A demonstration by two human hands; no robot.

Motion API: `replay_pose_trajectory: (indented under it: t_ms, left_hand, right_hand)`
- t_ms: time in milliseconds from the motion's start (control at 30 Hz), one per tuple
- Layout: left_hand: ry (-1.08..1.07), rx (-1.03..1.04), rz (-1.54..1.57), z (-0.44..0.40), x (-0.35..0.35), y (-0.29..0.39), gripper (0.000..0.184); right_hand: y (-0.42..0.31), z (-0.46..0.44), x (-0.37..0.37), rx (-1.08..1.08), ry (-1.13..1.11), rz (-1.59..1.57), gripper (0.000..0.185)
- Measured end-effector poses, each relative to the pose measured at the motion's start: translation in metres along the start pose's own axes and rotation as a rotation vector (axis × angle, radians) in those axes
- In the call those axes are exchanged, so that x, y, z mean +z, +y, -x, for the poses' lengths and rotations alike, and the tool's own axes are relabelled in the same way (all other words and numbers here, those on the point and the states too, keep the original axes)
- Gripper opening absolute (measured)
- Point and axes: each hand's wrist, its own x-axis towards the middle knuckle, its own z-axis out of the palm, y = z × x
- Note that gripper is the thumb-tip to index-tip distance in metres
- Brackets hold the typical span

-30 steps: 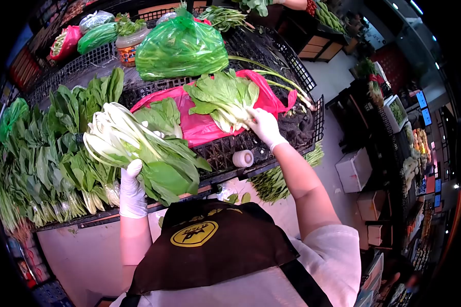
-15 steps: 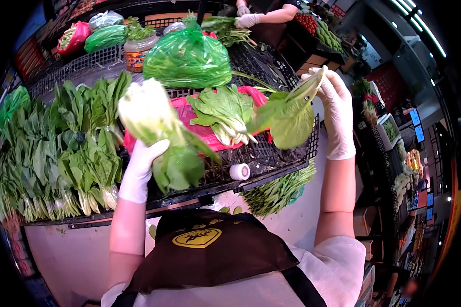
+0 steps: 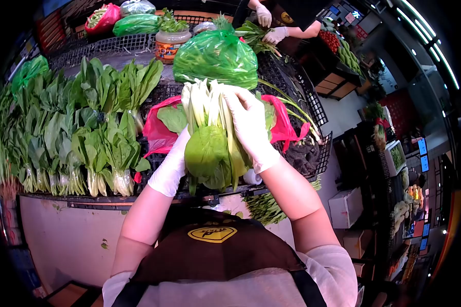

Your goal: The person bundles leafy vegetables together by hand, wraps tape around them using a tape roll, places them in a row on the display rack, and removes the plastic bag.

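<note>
I've got right hand [image 3: 248,120] fingers clamped on leafy-green bunch [image 3: 207,151]; left hand [image 3: 174,162] fingers hidden, can't tell. Outer stalks [image 3: 227,123] beside right fingers could slip if grip slackens.

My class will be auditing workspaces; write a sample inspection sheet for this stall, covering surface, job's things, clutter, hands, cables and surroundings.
Surface: black crates, gridded, bearing vegetables and bags.
Job's things: leafy bunch, pale stems pointing away from the wearer; bunches in rows at left.
Clutter: red bag behind the leafy bunch, green bag beyond it, jar holding greens.
Hands: right hand, gloved, grips the stems; left hand, gloved, at the bunch's other side, fingers hidden.
Cables: nothing seen.
Surroundings: another person's gloved hands at greens across the stall.
</note>
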Motion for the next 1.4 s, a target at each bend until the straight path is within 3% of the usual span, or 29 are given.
replay_pose_trajectory:
  t_ms: [100,267,367,400,500,533,633,767,800,900,1000,1100,1233,1333,1400]
  left_hand:
    - [0.017,0.02,0.116,0.006,-0.003,0.001,0.044]
    - [0.105,0.143,-0.17,0.006,-0.001,0.0,0.051]
    - [0.173,0.163,-0.235,-0.003,-0.002,-0.006,0.061]
    - [0.2,0.165,-0.247,-0.005,-0.001,-0.008,0.064]
    - [0.116,0.231,-0.043,-0.007,-0.002,-0.013,0.066]
    - [0.095,0.213,-0.022,-0.009,-0.001,-0.013,0.063]
    - [0.106,0.207,-0.369,-0.001,0.0,-0.009,0.051]
    - [0.083,0.188,-0.393,0.007,0.014,0.003,0.048]
    - [0.089,0.231,-0.414,0.008,0.019,0.003,0.038]
    - [0.111,0.083,-0.055,-0.001,0.012,-0.008,0.033]
    - [0.098,0.042,0.127,-0.002,0.009,-0.012,0.03]
    - [0.117,-0.059,0.026,0.015,0.02,0.004,0.037]
    - [0.011,0.104,-0.411,0.036,0.034,0.02,0.054]
    - [-0.077,0.017,-0.399,0.029,0.018,0.027,0.064]
    - [-0.097,-0.055,-0.199,0.028,0.017,0.025,0.076]
  right_hand:
    - [0.001,0.001,0.006,-0.067,-0.006,0.038,0.025]
    - [0.01,0.0,0.017,-0.126,-0.011,0.08,0.033]
    - [0.014,0.007,0.029,-0.176,-0.037,0.227,0.052]
    - [0.01,0.012,0.028,-0.105,-0.09,0.275,0.077]
    - [0.0,0.017,0.027,-0.081,-0.087,0.348,0.083]
    - [0.001,0.012,0.022,0.01,-0.177,0.11,0.096]
    - [-0.012,0.01,0.01,0.115,-0.291,-0.115,0.096]
    - [-0.009,0.007,-0.001,0.084,-0.284,0.018,0.077]
    - [-0.009,0.009,0.0,0.048,-0.225,0.106,0.065]
    - [-0.01,0.005,0.004,0.096,-0.111,0.245,0.06]
    - [0.008,0.004,0.011,0.068,-0.032,0.144,0.052]
    - [0.019,0.001,0.01,-0.005,-0.031,-0.041,0.05]
    - [0.03,-0.004,0.005,-0.03,-0.084,-0.291,0.046]
    - [0.025,-0.003,0.001,-0.034,-0.093,-0.296,0.045]
    - [0.03,-0.005,0.001,0.005,-0.116,-0.368,0.046]
